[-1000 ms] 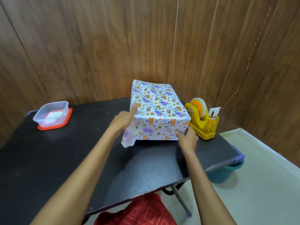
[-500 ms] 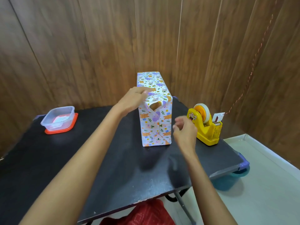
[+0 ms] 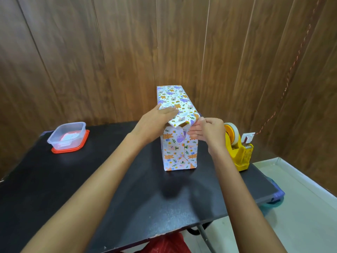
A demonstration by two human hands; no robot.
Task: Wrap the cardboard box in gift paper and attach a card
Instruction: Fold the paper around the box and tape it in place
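A cardboard box [image 3: 179, 148] wrapped in animal-print gift paper stands upright on a narrow side, in the middle of a black table [image 3: 91, 179], its near end facing the person. The left hand [image 3: 156, 123] lies flat on the box's top near edge, fingers straight, pressing the paper down. The right hand [image 3: 209, 132] is at the upper right of the near end; thumb and forefinger seem to pinch the corner of the loose top flap [image 3: 182, 118], the other fingers touching the end face. A yellow tape dispenser [image 3: 237, 148] sits just right of the box. To do this fold well, the left hand should probably hold firm while the right draws the flap down taut and creases it flush before taping
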